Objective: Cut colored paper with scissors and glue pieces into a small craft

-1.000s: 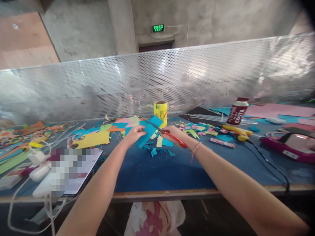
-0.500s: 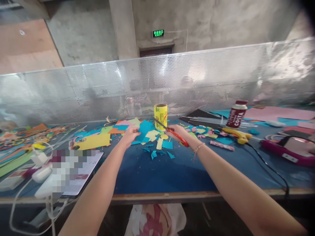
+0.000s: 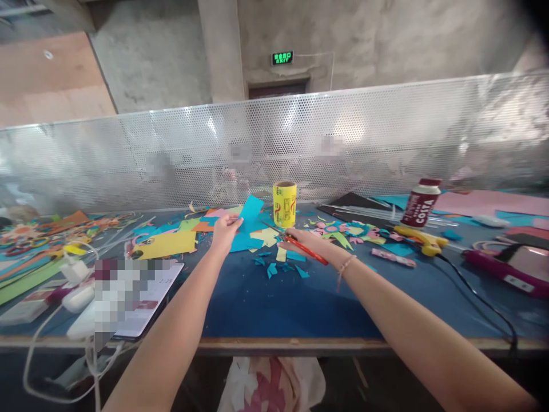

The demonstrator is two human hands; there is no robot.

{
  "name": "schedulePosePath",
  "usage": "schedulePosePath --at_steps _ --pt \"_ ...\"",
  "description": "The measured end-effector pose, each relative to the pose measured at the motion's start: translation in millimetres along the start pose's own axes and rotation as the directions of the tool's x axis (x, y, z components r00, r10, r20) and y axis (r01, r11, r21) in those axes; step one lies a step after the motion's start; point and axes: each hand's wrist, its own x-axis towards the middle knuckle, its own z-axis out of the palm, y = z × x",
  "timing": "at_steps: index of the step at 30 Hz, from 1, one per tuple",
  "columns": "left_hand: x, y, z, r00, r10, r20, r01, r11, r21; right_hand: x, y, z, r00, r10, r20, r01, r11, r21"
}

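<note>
Logged the blue table (image 3: 274, 309), scraps everywhere. Blue paper sheet (image 3: 245, 232) sat mid-table, its long axis running 7 to 1 o'clock with the free corner raised toward 1. Left hand (image 3: 223, 233) pinched its 9 o'clock edge. Right hand (image 3: 305, 241) was wrapped around the red scissors (image 3: 306, 250), blades nearly closed and pointing to 10. I'd judge it best to keep the sheet taut and feed it slowly.

Head view, down over workbench (image 3: 274, 297)

bare blue table (image 3: 274, 303), yellow roll (image 3: 285, 203) behind
</note>
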Motion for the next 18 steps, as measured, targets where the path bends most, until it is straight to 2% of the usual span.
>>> schedulePosePath --at_steps 7,18 --pt "-8.2 2.9 8.8 0.998 0.009 0.061 -0.008 1.0 -0.021 -2.5 -18.4 2.6 0.997 -0.014 -0.073 0.019 0.998 0.067" --pt "-15.3 7.2 12.7 0.99 0.01 0.141 -0.01 1.0 -0.001 -3.5 -20.7 0.6 0.995 -0.001 -0.097 0.016 0.988 0.151"
